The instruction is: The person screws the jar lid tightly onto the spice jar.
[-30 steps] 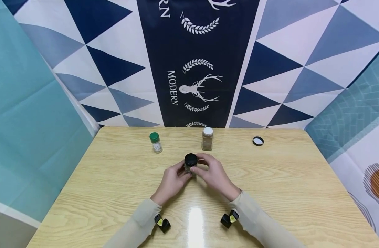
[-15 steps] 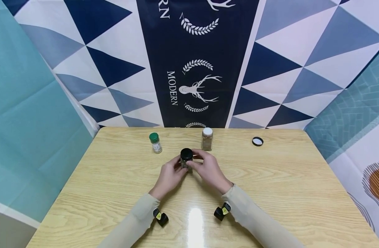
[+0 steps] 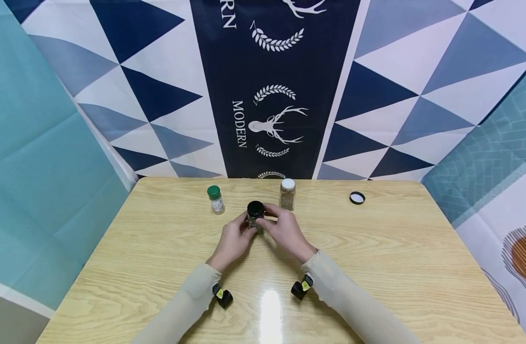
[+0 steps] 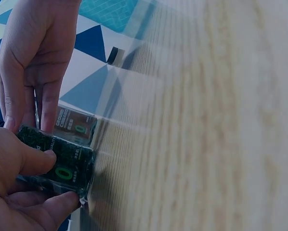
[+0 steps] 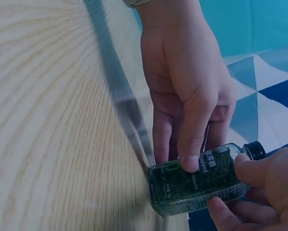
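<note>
A clear glass spice jar (image 5: 211, 185) with dark green chopped herbs stands upright between both hands, its black cap (image 3: 255, 209) on top. My left hand (image 3: 230, 242) grips the jar's lower part, with thumb and fingers on opposite sides. Higher up, just below the cap, my right hand (image 3: 285, 232) holds the glass between thumb and fingers. In the left wrist view, the jar's printed label (image 4: 57, 161) shows a green ring. The base is close to the wooden table (image 3: 353, 267); whether it touches, I cannot tell.
A white-capped jar of brown powder (image 3: 287, 196) stands behind the right hand. A green-capped shaker (image 3: 216, 199) is to the back left. At the back right lies a black-rimmed round lid (image 3: 357, 198). A patterned cloth (image 3: 271, 95) hangs behind the table.
Both hands have carried the black-capped spice jar away from me and slightly left, toward the back of the table. The other jars and the loose lid have stayed put.
</note>
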Available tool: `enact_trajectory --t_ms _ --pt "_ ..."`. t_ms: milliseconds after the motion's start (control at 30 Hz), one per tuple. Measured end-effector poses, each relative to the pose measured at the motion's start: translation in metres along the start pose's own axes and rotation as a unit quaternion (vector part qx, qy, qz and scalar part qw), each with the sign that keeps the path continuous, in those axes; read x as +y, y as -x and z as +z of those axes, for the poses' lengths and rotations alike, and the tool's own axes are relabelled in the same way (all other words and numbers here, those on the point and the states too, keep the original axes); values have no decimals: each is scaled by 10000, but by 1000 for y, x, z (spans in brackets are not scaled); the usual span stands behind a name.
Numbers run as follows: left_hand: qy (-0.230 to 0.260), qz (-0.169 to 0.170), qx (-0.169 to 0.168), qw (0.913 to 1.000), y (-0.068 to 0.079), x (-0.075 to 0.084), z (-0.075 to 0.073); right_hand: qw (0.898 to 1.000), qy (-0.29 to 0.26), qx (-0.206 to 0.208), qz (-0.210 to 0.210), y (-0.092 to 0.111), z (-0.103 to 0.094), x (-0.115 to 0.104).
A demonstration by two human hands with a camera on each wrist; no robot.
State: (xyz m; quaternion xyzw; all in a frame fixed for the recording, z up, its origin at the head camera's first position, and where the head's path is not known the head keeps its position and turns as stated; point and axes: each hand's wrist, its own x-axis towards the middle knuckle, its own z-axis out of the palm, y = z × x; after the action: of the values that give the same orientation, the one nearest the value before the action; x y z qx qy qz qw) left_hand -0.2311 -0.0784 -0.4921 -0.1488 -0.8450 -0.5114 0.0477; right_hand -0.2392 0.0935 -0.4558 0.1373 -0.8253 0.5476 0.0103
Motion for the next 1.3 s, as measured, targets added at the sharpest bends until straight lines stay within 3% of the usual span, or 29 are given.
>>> enact_trajectory --t_ms 367,733,1300 --pt "-235 -138 95 9996 -11 -7 0 9999 -93 39 -91 -12 6 6" --pt "-241 -237 106 9994 -24 -10 -3 9991 378 -14 -212 -26 4 10" --pt "-463 -418 -50 9980 -43 -13 -9 9990 305 -277 173 -42 7 11"
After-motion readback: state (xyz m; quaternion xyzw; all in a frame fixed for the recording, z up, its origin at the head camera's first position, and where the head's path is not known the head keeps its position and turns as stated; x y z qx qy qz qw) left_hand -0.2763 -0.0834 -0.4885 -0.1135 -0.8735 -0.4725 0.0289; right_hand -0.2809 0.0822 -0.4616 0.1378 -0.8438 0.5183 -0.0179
